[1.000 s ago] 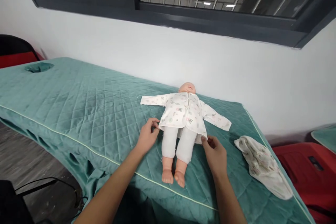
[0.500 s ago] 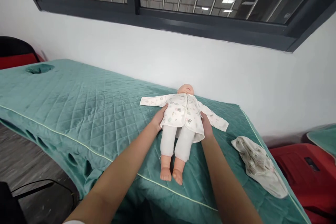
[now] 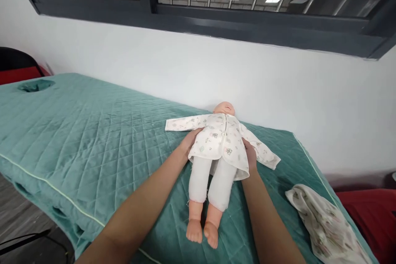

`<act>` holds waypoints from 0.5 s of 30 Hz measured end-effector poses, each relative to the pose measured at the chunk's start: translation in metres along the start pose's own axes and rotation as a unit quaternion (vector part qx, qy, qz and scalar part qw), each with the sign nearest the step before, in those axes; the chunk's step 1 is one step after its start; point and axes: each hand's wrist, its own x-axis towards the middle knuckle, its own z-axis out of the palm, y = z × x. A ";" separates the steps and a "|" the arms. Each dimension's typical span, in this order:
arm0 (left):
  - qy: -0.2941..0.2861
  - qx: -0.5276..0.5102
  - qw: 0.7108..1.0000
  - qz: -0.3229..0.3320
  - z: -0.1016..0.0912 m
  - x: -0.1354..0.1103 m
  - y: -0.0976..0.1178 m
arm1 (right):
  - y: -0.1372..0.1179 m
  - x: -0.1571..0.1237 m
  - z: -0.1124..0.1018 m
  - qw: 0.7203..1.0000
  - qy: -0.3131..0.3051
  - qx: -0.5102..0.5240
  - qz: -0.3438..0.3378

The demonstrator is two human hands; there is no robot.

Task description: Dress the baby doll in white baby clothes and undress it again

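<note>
A baby doll [image 3: 199, 177] lies on its back on a green quilted bed, head toward the wall and bare feet toward me. It wears a white printed jacket [image 3: 218, 138], closed down the front, with both sleeves spread out to the sides. My left hand [image 3: 191, 141] grips the doll's side at the waist, below the left-hand sleeve. On the opposite side my right hand [image 3: 250, 154] holds the doll at the jacket's edge. Most fingers of both hands are hidden behind the doll and the jacket; the thumbs rest against the cloth.
A crumpled printed cloth [image 3: 324, 222] lies on the bed's right part. The green bed cover [image 3: 108, 132] has a face hole [image 3: 36, 85] at the far left. A red case [image 3: 368, 214] stands beyond the right edge. Behind is a white wall with a barred window.
The view has moved closer and tilted a little, so doll and cloth look larger and lower. Both hands stay at the doll's sides.
</note>
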 end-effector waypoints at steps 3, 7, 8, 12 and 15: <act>0.013 0.005 1.000 -0.028 -0.004 -0.003 -0.001 | -0.001 0.000 -0.007 1.000 -0.022 0.002 0.020; 0.021 -0.021 0.999 -0.041 -0.006 -0.009 0.001 | -0.006 -0.003 -0.011 0.998 -0.038 0.026 0.030; 0.018 -0.032 0.999 -0.034 -0.006 -0.010 0.002 | -0.008 -0.004 -0.009 0.998 -0.040 0.041 0.031; 0.009 -0.052 0.999 -0.002 -0.008 -0.010 0.009 | -0.015 -0.009 0.001 0.993 -0.042 0.102 0.031; 0.038 -0.047 0.996 0.067 -0.018 -0.005 0.016 | -0.020 -0.012 0.005 0.989 -0.035 0.138 0.028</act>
